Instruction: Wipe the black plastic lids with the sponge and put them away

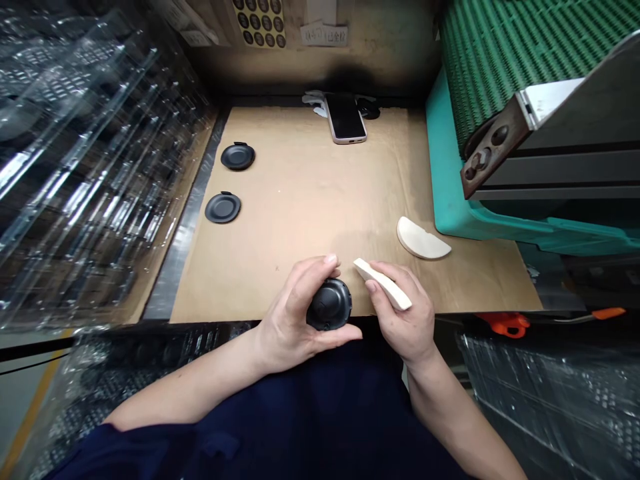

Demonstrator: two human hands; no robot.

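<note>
My left hand (295, 313) is wrapped round a round black plastic cap (330, 304), its face turned up toward me near the front edge of the cardboard. In my right hand (407, 310) a flat cream foam piece (384, 285) is pinched between thumb and fingers, tilted, a short gap from the cap. A second cream foam piece (423, 240), half-moon shaped, lies on the cardboard beyond my right hand. Two more black caps, an upper cap (237, 156) and a lower cap (223, 207), rest at the left of the cardboard.
A phone (345, 118) lies at the back of the cardboard sheet (310, 193). To the right stands a teal crate (445, 180) beside a green ribbed belt (500, 60). Stacked clear plastic trays (85, 153) fill the left. An orange-handled tool (510, 325) sits below the right edge.
</note>
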